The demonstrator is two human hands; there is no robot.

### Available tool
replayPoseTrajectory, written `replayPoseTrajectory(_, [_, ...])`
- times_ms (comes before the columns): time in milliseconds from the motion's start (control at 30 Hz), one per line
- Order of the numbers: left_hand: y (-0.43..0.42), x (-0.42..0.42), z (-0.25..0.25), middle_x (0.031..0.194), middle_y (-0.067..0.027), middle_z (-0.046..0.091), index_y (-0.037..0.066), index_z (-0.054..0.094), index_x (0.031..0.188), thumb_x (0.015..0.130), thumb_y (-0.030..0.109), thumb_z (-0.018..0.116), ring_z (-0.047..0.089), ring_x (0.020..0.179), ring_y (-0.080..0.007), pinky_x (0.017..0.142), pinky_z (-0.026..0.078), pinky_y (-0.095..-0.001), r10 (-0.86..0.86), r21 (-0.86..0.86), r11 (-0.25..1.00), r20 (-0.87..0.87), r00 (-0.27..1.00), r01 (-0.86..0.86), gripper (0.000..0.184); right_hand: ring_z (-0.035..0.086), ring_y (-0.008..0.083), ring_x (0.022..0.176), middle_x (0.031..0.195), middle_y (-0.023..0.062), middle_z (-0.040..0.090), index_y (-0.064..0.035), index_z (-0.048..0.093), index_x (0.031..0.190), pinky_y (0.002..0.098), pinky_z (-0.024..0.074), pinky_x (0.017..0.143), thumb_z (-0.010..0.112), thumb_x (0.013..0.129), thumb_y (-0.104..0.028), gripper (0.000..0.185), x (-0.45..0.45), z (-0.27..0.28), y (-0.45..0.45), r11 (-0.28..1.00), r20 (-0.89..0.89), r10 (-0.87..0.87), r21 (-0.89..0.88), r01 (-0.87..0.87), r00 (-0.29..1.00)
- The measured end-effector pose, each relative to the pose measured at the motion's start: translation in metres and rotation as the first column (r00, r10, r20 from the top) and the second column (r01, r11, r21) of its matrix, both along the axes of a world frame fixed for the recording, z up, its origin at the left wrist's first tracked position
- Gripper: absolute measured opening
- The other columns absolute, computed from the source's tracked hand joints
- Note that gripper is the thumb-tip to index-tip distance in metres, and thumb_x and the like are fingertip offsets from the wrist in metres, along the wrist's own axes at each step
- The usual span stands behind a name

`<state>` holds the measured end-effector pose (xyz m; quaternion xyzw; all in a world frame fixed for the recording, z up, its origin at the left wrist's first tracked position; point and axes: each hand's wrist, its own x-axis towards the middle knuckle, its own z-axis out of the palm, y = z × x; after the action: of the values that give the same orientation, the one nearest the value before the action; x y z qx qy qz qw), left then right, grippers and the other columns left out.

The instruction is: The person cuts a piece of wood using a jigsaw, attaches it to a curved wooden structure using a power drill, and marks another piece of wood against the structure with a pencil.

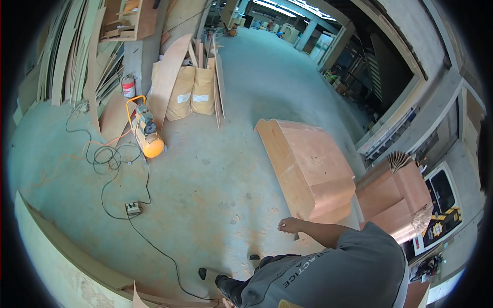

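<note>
My right hand [291, 225] is held out over the floor with its fingers curled closed. A small dark bit shows just below its wrist, but I cannot make out whether the hand holds it. Close beside this hand is the near end of a long plywood form [313, 164] with a curved top, lying on the floor. At the bottom edge, next to my dark trouser leg, a bit of skin shows that appears to be my left hand [227, 303]. It is mostly cut off, and its fingers cannot be read. A black cord [169, 256] runs close by it.
An orange air compressor [149, 138] stands at left amid coiled hoses and cords, with a socket box [133, 208] on the floor. Behind are a fire extinguisher [128, 86], paper sacks [182, 95] and leaning boards [72, 56]. Curved panels [67, 256] edge the lower left; another plywood form [393, 197] stands right.
</note>
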<state>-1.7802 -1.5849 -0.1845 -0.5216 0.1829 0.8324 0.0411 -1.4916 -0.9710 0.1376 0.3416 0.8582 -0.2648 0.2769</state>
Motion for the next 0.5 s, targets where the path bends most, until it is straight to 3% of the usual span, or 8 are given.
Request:
replayPoseTrajectory(133, [0.076,-0.004,0.077,0.149,-0.014,0.052,-0.006,0.043,0.149,0.084,0.045,0.077,0.052,0.137,-0.0278,0.113,0.048,-0.0408,-0.35,-0.186,0.928,-0.143,0.926,0.323,0.089,0.072,0.0208,0.079,0.091,0.0091,0.076,-0.0078,0.072,0.118,0.0372,0.0577,0.075,0.063,0.098,-0.049,0.047,0.044,-0.015,-0.009,0.999,-0.037,-0.026,-0.047,0.024,0.999])
replayPoseTrajectory(267, [0.175,-0.017,0.181,0.148,-0.0141,0.053,-0.006,0.044,0.149,0.085,0.044,0.077,0.052,0.136,-0.0278,0.112,0.048,-0.0408,-0.629,-0.361,0.769,-0.278,0.726,0.528,0.087,0.07,0.0319,0.105,0.112,0.0169,0.075,-0.0086,0.073,0.116,0.0446,0.0538,0.093,0.059,0.098,-0.053,0.049,0.096,-0.053,-0.005,0.997,-0.158,-0.074,-0.025,0.07,0.985])
replayPoseTrajectory(367, [0.253,-0.026,0.264,0.147,-0.0141,0.053,-0.006,0.044,0.148,0.085,0.043,0.076,0.053,0.135,-0.0278,0.112,0.048,-0.0409,-0.777,-0.499,0.628,-0.353,0.521,0.597,0.086,0.066,0.0372,0.116,0.121,0.0201,0.072,-0.0086,0.073,0.116,0.0472,0.0497,0.101,0.057,0.097,-0.055,0.052,0.135,-0.063,-0.012,0.966,-0.166,-0.259,-0.07,0.25,0.952])
replayPoseTrajectory(467, [0.319,-0.011,0.327,0.147,-0.0142,0.054,-0.006,0.045,0.148,0.086,0.041,0.076,0.053,0.135,-0.0278,0.112,0.049,-0.0409,-0.849,-0.603,0.529,-0.386,0.362,0.598,0.084,0.066,0.0388,0.115,0.119,0.021,0.072,-0.0087,0.073,0.116,0.0479,0.05,0.101,0.057,0.097,-0.056,0.053,0.185,-0.091,-0.019,0.899,-0.105,-0.427,-0.152,0.41,0.898])
replayPoseTrajectory(500, [0.341,0.001,0.345,0.146,-0.0142,0.054,-0.006,0.045,0.148,0.086,0.041,0.076,0.054,0.134,-0.0278,0.112,0.049,-0.0409,-0.863,-0.628,0.504,-0.392,0.318,0.593,0.084,0.071,0.043,0.092,0.093,0.0266,0.073,-0.0001,0.076,0.091,0.0546,0.0532,0.084,0.052,0.099,-0.05,0.056,0.21,-0.134,-0.027,0.911,-0.299,-0.402,-0.037,0.411,0.865])
